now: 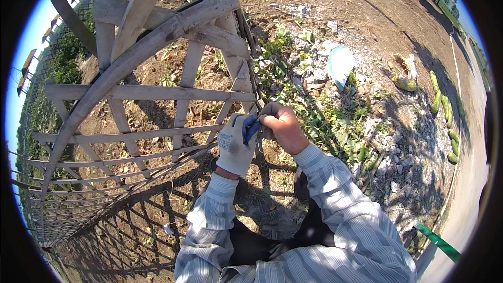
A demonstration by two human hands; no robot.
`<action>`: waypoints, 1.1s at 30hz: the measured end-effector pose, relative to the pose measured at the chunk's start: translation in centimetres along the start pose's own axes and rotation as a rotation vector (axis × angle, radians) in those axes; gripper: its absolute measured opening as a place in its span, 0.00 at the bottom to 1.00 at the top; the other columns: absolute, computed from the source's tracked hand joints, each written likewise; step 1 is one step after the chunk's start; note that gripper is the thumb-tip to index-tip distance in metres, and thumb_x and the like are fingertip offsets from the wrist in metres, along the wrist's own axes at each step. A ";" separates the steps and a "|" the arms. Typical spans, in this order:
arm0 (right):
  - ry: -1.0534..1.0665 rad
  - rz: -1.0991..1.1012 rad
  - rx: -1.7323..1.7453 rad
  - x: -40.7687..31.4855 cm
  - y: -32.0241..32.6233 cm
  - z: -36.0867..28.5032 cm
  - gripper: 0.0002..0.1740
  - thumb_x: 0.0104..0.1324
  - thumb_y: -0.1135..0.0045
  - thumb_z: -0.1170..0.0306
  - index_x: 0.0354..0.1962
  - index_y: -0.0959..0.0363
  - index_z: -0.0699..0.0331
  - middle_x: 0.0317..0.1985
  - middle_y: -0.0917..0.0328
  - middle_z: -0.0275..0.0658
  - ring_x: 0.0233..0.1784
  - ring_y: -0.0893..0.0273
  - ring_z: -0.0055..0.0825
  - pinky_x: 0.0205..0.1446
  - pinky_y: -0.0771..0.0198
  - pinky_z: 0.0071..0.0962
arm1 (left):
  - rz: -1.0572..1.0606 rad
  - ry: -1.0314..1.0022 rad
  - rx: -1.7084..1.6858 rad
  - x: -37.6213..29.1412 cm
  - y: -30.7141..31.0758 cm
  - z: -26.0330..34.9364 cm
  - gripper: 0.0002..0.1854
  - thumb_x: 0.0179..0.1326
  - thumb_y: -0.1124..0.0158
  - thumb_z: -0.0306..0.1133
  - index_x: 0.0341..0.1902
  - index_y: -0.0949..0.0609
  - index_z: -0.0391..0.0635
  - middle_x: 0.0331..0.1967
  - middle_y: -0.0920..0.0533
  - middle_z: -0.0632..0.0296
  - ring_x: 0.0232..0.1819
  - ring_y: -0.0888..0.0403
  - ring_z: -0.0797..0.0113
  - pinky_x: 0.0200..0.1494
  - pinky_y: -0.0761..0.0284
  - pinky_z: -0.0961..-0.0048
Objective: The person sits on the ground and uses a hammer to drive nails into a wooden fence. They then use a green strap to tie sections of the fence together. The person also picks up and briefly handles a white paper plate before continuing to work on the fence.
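Note:
My left hand (237, 143) wears a white knitted glove with a blue-coated palm, its fingers curled in. My bare right hand (282, 126) meets it at the fingertips, thumb and forefinger pinched together. Whatever thin thing may be between the fingers is too small to make out. Both hands are just in front of the end of a lattice fence of split bamboo (182, 95), close to its upright edge. A curved bamboo strip (118, 61) arches across the lattice on the left.
Cut green vines (334, 127) and pale rubble (393, 165) cover ground at the right. A white-and-teal piece (340, 65) lies there. Several long green gourds (448, 110) line the path's edge (457, 74). A green strip (438, 242) is at lower right.

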State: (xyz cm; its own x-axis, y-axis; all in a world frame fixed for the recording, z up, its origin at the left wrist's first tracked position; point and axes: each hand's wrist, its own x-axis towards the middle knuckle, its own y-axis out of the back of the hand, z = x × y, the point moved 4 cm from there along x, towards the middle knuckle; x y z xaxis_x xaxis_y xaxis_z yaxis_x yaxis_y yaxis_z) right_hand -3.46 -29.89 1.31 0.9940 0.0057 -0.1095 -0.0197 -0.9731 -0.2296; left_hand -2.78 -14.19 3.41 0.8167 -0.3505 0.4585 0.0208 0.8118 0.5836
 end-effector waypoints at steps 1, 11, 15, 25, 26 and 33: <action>0.024 0.014 -0.005 0.1 0.4 0.0 0.08 0.65 0.46 0.72 0.35 0.24 0.70 0.24 0.25 0.31 0.20 0.29 0.15 0.23 0.32 0.22 | 0.045 -0.036 -0.029 0.3 0.0 0.9 0.16 0.58 0.33 0.20 0.51 0.20 0.39 0.41 0.18 0.51 0.40 0.15 0.49 0.42 0.20 0.60; 0.327 0.205 -0.722 -0.6 4.5 0.3 0.12 0.66 0.40 0.66 0.33 0.25 0.70 0.24 0.23 0.49 0.30 0.22 0.47 0.36 0.30 0.45 | 0.191 0.471 -0.506 0.9 2.3 -3.0 0.11 0.75 0.43 0.26 0.55 0.20 0.35 0.41 0.15 0.57 0.29 0.24 0.78 0.31 0.27 0.80; 0.357 0.287 -0.838 -0.9 2.9 -0.8 0.19 0.67 0.36 0.61 0.41 0.27 0.70 0.30 0.23 0.52 0.36 0.21 0.56 0.42 0.29 0.52 | -0.035 0.409 -0.413 0.2 0.8 -2.9 0.13 0.73 0.44 0.23 0.57 0.20 0.35 0.42 0.14 0.58 0.29 0.24 0.79 0.32 0.28 0.81; 0.484 0.124 -0.611 -1.2 3.5 -1.8 0.15 0.65 0.39 0.66 0.32 0.30 0.72 0.32 0.24 0.57 0.40 0.24 0.62 0.45 0.32 0.55 | -0.214 0.269 -0.157 0.0 -3.3 -0.5 0.13 0.63 0.41 0.18 0.50 0.19 0.37 0.34 0.19 0.61 0.32 0.22 0.74 0.37 0.25 0.74; 0.487 0.125 -0.623 -0.9 3.5 -1.3 0.14 0.65 0.39 0.66 0.33 0.29 0.72 0.33 0.23 0.57 0.41 0.24 0.61 0.46 0.31 0.54 | -0.208 0.266 -0.146 -0.1 -3.3 -0.5 0.12 0.63 0.40 0.18 0.50 0.19 0.37 0.34 0.18 0.61 0.33 0.22 0.73 0.38 0.24 0.74; 0.393 0.244 -0.494 0.1 3.9 -0.8 0.13 0.63 0.38 0.70 0.42 0.23 0.71 0.36 0.19 0.56 0.43 0.19 0.58 0.49 0.25 0.45 | -0.236 0.095 -0.085 0.4 -3.6 0.2 0.11 0.62 0.39 0.19 0.48 0.20 0.36 0.34 0.17 0.55 0.38 0.17 0.64 0.45 0.22 0.69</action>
State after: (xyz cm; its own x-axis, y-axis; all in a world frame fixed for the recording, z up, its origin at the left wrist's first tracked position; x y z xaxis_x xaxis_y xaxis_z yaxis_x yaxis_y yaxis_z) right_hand -3.41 -33.88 1.14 0.9344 -0.2208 0.2797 -0.2900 -0.9274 0.2364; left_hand -2.67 -17.34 1.59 0.8338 -0.4924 0.2495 0.2617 0.7505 0.6068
